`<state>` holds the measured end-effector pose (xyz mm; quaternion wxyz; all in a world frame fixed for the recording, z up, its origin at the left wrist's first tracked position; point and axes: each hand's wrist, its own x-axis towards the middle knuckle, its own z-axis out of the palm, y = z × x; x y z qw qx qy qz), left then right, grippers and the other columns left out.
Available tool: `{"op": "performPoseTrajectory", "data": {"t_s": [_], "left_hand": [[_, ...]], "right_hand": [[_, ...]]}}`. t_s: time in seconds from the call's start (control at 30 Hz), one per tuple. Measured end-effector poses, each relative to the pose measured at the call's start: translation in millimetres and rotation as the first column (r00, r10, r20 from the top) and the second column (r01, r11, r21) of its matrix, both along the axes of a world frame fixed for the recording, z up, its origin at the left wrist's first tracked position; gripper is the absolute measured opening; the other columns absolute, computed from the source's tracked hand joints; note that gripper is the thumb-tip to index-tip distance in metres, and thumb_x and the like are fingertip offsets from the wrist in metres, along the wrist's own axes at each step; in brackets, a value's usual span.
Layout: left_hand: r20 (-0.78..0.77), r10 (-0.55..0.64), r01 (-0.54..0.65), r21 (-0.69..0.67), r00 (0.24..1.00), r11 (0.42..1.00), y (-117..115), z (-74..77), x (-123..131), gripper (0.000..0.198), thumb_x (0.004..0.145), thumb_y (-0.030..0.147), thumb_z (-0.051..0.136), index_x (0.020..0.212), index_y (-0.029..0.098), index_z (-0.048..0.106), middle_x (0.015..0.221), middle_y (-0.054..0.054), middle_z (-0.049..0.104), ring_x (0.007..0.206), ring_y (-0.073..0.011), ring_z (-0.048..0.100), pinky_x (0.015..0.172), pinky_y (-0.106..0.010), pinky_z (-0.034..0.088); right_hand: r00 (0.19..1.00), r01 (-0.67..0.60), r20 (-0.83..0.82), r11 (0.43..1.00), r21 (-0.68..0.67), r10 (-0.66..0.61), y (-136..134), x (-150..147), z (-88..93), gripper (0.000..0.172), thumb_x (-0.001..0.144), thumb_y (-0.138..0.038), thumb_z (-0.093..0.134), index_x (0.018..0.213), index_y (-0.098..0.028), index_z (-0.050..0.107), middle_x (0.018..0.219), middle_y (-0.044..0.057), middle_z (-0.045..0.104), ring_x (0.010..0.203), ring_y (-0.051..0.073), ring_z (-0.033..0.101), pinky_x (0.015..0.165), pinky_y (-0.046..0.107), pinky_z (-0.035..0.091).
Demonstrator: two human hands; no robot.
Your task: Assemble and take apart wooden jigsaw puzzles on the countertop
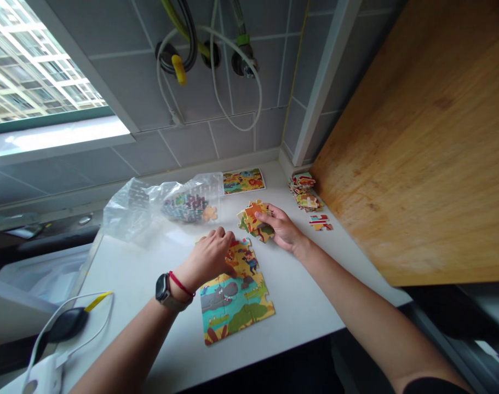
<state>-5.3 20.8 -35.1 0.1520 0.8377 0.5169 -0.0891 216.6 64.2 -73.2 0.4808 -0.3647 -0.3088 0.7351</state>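
A partly joined jigsaw puzzle (236, 301) with a hippo picture lies flat on the white table. My left hand (214, 254), with a watch and a red cord at the wrist, rests over the puzzle's upper left part. Its fingers curl down and hide that area; whatever they may hold is not visible. Right of it, my right hand (282, 227) is closed on several loose puzzle pieces (255, 216), held fanned above the table. Behind them a picture card (244, 180) lies near the wall.
A clear plastic bag (183, 205) with more pieces lies at the back left. Stacked pieces (304, 191) and a small group (321, 222) are beside the wooden panel (417, 142) on the right. A black mouse-like device (68, 324) and white cable sit front left.
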Motion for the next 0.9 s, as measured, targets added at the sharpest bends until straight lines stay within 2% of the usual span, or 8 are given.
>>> {"op": "performPoseTrajectory", "data": {"t_s": [0.1, 0.3, 0.4, 0.5, 0.63, 0.77, 0.9], "left_hand": [[0.056, 0.007, -0.007, 0.002, 0.998, 1.0, 1, -0.4, -2, 0.068, 0.064, 0.038, 0.099, 0.113, 0.02, 0.056, 0.111, -0.01, 0.063, 0.102, -0.032, 0.066, 0.085, -0.04, 0.054], [0.153, 0.081, -0.069, -0.084, 0.985, 0.994, 8, 3.5, -1, 0.044, 0.076, 0.023, 0.086, 0.106, 0.023, 0.054, 0.104, -0.005, 0.07, 0.089, -0.0256, 0.069, 0.071, -0.032, 0.046], [0.202, 0.115, -0.086, -0.148, 0.973, 0.985, 13, 5.5, -3, 0.032, 0.08, 0.026, 0.081, 0.1, 0.023, 0.056, 0.095, -0.002, 0.073, 0.082, -0.0224, 0.067, 0.066, -0.03, 0.042], [0.293, 0.103, -0.051, -0.181, 0.95, 0.982, 17, 5.6, -7, 0.018, 0.088, 0.03, 0.072, 0.091, 0.022, 0.056, 0.089, -0.001, 0.071, 0.076, -0.0187, 0.064, 0.064, -0.029, 0.041], [0.381, 0.099, -0.009, -0.231, 0.919, 0.973, 21, 4.3, -12, 0.019, 0.087, 0.03, 0.073, 0.086, 0.022, 0.055, 0.086, 0.0, 0.071, 0.072, -0.0161, 0.061, 0.063, -0.028, 0.041], [0.433, 0.086, 0.025, -0.243, 0.898, 0.97, 21, 6.4, -14, 0.019, 0.087, 0.029, 0.072, 0.087, 0.022, 0.054, 0.084, 0.001, 0.071, 0.072, -0.0152, 0.062, 0.064, -0.027, 0.042], [0.36, 0.046, 0.027, -0.196, 0.932, 0.98, 15, 15.5, -7, 0.018, 0.09, 0.027, 0.069, 0.085, 0.022, 0.053, 0.08, 0.001, 0.07, 0.07, -0.0153, 0.061, 0.062, -0.027, 0.039]], "right_hand": [[1.0, -0.011, 0.003, 1.0, 0.005, 0.011, 0, 0, 0.5, 0.042, 0.068, -0.035, 0.096, 0.097, -0.021, 0.068, 0.089, 0.001, 0.081, 0.062, 0.015, 0.072, 0.051, 0.023, 0.056], [1.0, -0.002, 0.007, 1.0, 0.007, 0.002, 1, 0, -2.7, 0.042, 0.07, -0.035, 0.095, 0.099, -0.021, 0.069, 0.089, 0.002, 0.081, 0.065, 0.016, 0.074, 0.054, 0.024, 0.058], [1.0, -0.008, 0.011, 1.0, 0.011, 0.007, 1, 0, -3.2, 0.041, 0.071, -0.035, 0.095, 0.099, -0.021, 0.068, 0.088, 0.001, 0.08, 0.063, 0.015, 0.073, 0.052, 0.023, 0.057], [1.0, -0.011, 0.011, 1.0, 0.009, 0.011, 1, 0, -3.2, 0.042, 0.07, -0.035, 0.095, 0.099, -0.021, 0.068, 0.087, 0.001, 0.08, 0.065, 0.015, 0.074, 0.055, 0.023, 0.059], [1.0, 0.006, -0.002, 1.0, -0.018, -0.006, 1, 0, -4.1, 0.046, 0.066, -0.036, 0.098, 0.099, -0.021, 0.07, 0.09, 0.002, 0.081, 0.073, 0.016, 0.075, 0.064, 0.025, 0.063], [1.0, 0.004, 0.009, 1.0, -0.029, -0.004, 1, 0, -3.3, 0.045, 0.066, -0.036, 0.097, 0.099, -0.021, 0.07, 0.087, 0.002, 0.08, 0.07, 0.016, 0.074, 0.061, 0.025, 0.062], [1.0, 0.012, 0.028, 0.999, -0.035, -0.011, 0, 0, 0.0, 0.045, 0.066, -0.037, 0.097, 0.098, -0.021, 0.07, 0.085, 0.001, 0.08, 0.067, 0.016, 0.073, 0.056, 0.024, 0.06]]}}
